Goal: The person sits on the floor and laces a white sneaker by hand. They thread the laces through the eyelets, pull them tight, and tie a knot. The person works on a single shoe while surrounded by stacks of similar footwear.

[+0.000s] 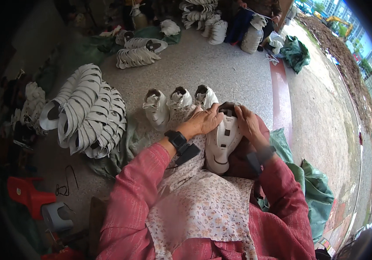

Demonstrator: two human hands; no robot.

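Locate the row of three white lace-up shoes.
In the head view, that row of white shoes sits just above centre, beyond the person's left hand and right of the large pale-grey stack of shoe uppers.

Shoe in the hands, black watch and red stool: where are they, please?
Held shoe (223, 140): head view, its middle.
Black watch (177, 139): head view, its screen.
Red stool (30, 196): head view, its middle.

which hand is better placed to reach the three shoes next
Probably the left hand: it grips the held shoe on the side nearer the three shoes; the right hand grips the far side.
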